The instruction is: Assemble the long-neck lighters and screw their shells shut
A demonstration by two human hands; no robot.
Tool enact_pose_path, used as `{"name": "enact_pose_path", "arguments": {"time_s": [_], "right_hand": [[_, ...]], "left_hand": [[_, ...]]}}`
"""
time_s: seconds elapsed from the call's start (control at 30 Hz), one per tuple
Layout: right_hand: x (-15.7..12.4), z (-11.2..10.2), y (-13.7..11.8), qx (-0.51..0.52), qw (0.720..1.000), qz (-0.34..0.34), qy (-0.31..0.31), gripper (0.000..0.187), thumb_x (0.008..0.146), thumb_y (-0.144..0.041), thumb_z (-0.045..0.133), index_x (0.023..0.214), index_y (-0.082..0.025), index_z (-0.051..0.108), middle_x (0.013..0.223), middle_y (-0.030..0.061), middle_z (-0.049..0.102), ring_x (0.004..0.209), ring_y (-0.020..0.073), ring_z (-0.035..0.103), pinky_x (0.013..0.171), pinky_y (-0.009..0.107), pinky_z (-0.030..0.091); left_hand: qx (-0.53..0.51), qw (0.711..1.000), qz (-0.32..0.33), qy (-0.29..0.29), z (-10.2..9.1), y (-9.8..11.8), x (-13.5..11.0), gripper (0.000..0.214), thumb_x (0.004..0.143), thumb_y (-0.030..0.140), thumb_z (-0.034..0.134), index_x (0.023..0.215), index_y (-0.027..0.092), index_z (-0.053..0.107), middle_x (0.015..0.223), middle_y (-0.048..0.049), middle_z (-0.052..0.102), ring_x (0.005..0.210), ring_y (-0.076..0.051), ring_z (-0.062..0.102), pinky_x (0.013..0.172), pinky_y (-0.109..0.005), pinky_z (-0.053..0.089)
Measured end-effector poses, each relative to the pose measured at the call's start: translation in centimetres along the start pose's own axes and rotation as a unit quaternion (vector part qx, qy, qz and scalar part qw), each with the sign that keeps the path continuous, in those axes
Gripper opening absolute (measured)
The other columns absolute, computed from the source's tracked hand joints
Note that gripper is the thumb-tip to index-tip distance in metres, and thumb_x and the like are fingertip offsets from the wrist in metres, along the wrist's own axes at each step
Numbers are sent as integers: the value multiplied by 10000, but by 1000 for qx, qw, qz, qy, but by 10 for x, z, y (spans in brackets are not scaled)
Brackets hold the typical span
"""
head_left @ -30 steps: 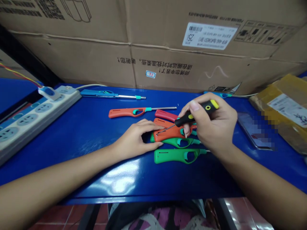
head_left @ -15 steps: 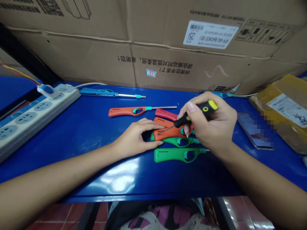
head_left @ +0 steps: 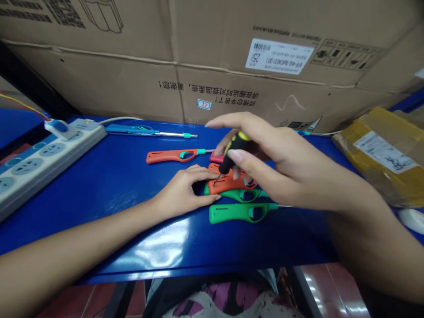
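Observation:
My right hand (head_left: 281,154) grips a black-and-yellow screwdriver (head_left: 228,159), now more upright, its thin shaft pointing down at the butt end of an orange gas lighter (head_left: 228,183). My left hand (head_left: 182,190) pinches that lighter's end between thumb and fingers. This lighter lies on a second orange one (head_left: 213,168) and a green lighter (head_left: 208,190). Behind them a red lighter (head_left: 215,157) is mostly covered by my right hand. Another green lighter (head_left: 232,213) lies nearer me. Whether the screwdriver tip sits in a screw is too small to tell.
An orange lighter (head_left: 162,157) and a blue lighter (head_left: 129,129) lie farther back on the blue table (head_left: 126,185). A white power strip (head_left: 43,159) runs along the left. A large cardboard box (head_left: 132,66) stands behind; a taped parcel (head_left: 384,150) is at right.
My right hand has moved left and tilted the screwdriver steeper, its fingers shifting on the handle. My left hand keeps its hold. The view has shifted slightly.

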State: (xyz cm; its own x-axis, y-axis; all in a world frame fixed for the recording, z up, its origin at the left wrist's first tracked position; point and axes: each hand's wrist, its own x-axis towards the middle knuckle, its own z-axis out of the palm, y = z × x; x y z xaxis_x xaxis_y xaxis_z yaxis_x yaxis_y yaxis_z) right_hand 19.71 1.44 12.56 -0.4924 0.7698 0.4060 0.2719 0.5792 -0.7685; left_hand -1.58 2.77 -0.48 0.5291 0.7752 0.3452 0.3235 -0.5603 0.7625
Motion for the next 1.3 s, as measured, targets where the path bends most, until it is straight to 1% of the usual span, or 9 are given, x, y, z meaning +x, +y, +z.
{"name": "enact_pose_path", "arguments": {"time_s": [0.2,0.37,0.47,0.53,0.67,0.87,1.07,1.2,1.3], "right_hand": [[11,10,12,-153,986,-67,10,181,874,-432,685,899,-252,678,698,-50,657,737,150,684,668,232,525],[12,5,10,-156,984,-88,-18,216,882,-365,661,1079,-281,683,920,-29,747,787,174,696,714,274,553],[13,5,13,-186,977,-106,-21,216,900,-428,653,1046,-275,697,855,-40,745,729,149,689,720,258,553],[14,6,16,-204,972,-115,-2,247,912,-470,630,1007,-254,702,866,-29,748,791,157,707,765,265,561],[15,7,15,-162,978,-133,-22,240,935,-418,576,1115,-298,680,1078,-45,747,960,162,715,861,298,574],[14,10,17,-173,977,-124,12,209,894,-462,660,989,-280,699,908,-29,736,930,176,717,819,282,594],[16,6,13,-80,989,-124,5,172,866,-373,703,997,-261,696,968,-24,734,970,186,708,855,335,602],[14,9,20,-204,962,-181,-8,244,936,-378,654,1057,-167,642,1019,43,708,1053,222,681,922,403,591],[11,10,22,-250,943,-217,-2,276,1015,-306,517,1214,-132,595,1226,99,664,1216,234,618,1058,442,522]], "left_hand": [[-5,1000,-30,-1,0,1,0,397,770,370,815,1133,216,767,1129,-110,758,1089,-323,680,1009,-459,497],[-12,1000,-28,3,0,2,1,372,745,327,828,1099,225,782,1090,-100,760,1046,-312,681,1023,-457,491],[-4,1000,-26,5,0,2,1,370,751,326,823,1107,233,779,1111,-97,759,1067,-320,680,1026,-459,487],[0,1000,-24,4,0,1,1,377,761,335,816,1119,227,774,1108,-101,760,1074,-324,680,1009,-453,496],[15,1000,-14,-1,0,0,0,381,784,373,802,1124,203,768,1106,-115,755,1041,-314,687,972,-439,515],[27,1000,-9,-7,0,1,1,375,805,375,791,1141,211,758,1117,-101,759,1048,-305,696,957,-418,525],[32,999,-6,-7,0,0,0,383,805,390,794,1134,199,758,1115,-106,758,1039,-299,695,964,-425,529],[50,999,-14,-9,-1,0,0,363,795,353,792,1111,179,755,1125,-95,761,1054,-296,700,961,-426,540],[49,999,-14,-14,-1,-1,-1,395,795,355,792,1141,173,742,1131,-93,759,1068,-289,700,969,-418,546]]}}
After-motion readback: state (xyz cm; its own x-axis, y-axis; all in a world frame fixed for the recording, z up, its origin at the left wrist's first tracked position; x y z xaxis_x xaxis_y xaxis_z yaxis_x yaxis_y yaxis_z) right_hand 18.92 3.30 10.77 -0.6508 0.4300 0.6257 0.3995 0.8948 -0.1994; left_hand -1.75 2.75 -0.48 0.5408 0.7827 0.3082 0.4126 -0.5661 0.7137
